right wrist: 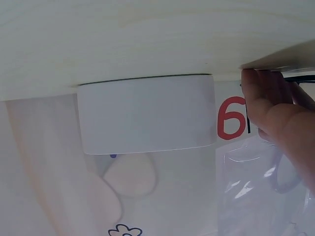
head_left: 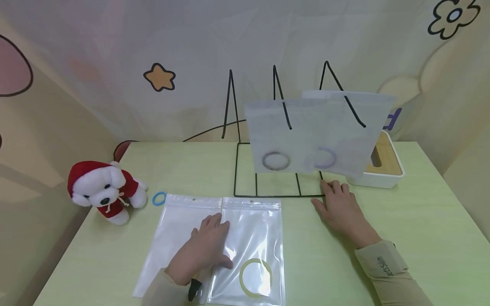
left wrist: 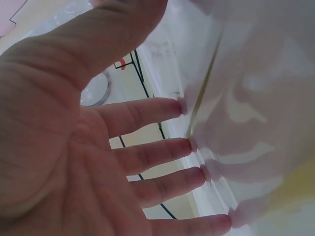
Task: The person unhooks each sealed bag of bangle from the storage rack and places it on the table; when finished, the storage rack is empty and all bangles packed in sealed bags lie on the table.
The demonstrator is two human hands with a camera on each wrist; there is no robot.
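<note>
Two clear zip bags lie side by side on the table: the left bag [head_left: 168,238] and the right bag [head_left: 264,229], which holds a yellow ring [head_left: 242,276]. My left hand [head_left: 203,248] rests across their meeting edges, fingers spread and fairly straight; its fingertips touch the glossy plastic in the left wrist view. A black wire rack [head_left: 279,196] stands behind, with two bags [head_left: 283,140] hanging from its hooks, a dark ring [head_left: 276,169] and a purple ring [head_left: 332,163] showing through. My right hand [head_left: 342,212] touches the rack's front right corner, fingertips down on the table.
A white plush dog [head_left: 93,187] in red clothes sits at the left, beside a small blue ring [head_left: 154,199]. Behind the hanging bags, at the right, stands a white box [head_left: 386,180] with a wooden lid. A patterned cloth [head_left: 183,34] backs the table.
</note>
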